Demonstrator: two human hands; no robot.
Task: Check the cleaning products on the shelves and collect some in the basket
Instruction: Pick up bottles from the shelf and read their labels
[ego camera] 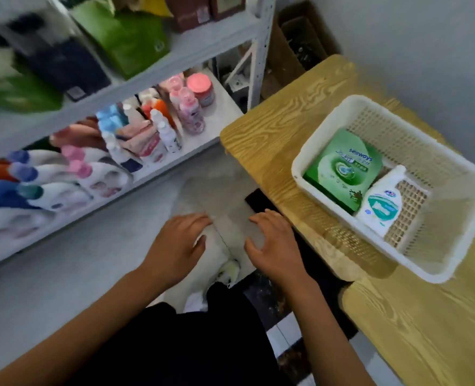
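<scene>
Both hands, left hand (179, 240) and right hand (272, 240), hang empty; basket (453, 263) holds a green "seaways" box (339, 169).

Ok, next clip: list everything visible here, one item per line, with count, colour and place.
basket: one, white, on the wooden table
green box: one, in the basket's left part
white bottle: one, teal label, lying in the basket beside the box
wooden table: one, yellow grain, right
shelf rack: one, white, left
shelf bottles: many, blurred, lower shelf
pink jar: one, lower shelf's far end
green bags: upper shelf
cardboard box: one, corner
left hand: empty, over the floor
right hand: empty, near the table
</scene>
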